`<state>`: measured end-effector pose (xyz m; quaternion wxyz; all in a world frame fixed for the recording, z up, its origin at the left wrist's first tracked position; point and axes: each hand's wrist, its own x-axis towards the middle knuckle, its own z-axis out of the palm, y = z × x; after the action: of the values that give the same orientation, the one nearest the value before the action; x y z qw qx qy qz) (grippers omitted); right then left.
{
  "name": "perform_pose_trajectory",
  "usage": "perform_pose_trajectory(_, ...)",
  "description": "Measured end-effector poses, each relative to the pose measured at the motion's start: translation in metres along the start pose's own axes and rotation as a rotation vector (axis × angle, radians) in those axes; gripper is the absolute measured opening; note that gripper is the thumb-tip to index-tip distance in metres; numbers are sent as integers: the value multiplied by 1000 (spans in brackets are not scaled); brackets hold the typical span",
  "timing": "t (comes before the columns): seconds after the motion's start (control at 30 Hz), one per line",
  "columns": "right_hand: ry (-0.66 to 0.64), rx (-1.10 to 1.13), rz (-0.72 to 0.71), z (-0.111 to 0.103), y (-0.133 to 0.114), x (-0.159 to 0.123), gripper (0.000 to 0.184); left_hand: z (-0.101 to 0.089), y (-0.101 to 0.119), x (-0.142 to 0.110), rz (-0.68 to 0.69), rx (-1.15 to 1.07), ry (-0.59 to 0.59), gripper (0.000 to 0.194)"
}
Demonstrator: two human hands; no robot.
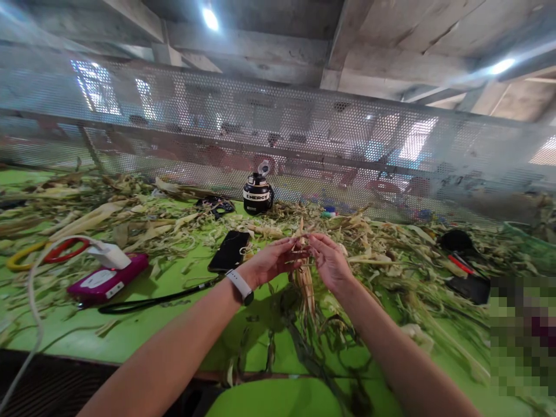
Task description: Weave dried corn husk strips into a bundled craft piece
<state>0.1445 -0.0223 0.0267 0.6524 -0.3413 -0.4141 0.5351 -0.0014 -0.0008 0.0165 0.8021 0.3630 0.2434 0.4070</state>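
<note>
Both my hands meet over the middle of the green table around a bundle of dried corn husks (306, 289). My left hand (274, 260), with a pale-banded watch (240, 285) on its wrist, pinches the bundle near its top. From the other side my right hand (329, 259) closes its thumb and fingers on the same upper part. A pointed husk tip (301, 225) rises above the fingers, and long strips hang down below them. The fingers hide the exact spot where the husks are gripped.
Loose husks (391, 260) cover much of the green table (174, 324). A black phone (229, 250) lies left of my hands. Behind stands a black jug (257, 194) with its lid up. A magenta power strip (108, 279) with a white charger is at left. Perforated metal screen (278, 127) backs the table.
</note>
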Motion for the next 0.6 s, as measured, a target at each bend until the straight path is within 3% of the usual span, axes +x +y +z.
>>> perform_pose_trajectory(0.37, -37, -10, 68, 0, 5, -1, 21, 4, -3, 1, -39, 15, -1, 9)
perform_pose_trajectory(0.5, -49, -20, 39, 0, 7, -1, 19, 4, -2, 1, -7, 12, -35, 6)
perform_pose_trajectory(0.6, -40, -11, 39, 0, 7, 0, 18, 4, -1, 1, 28, 38, -21, 14)
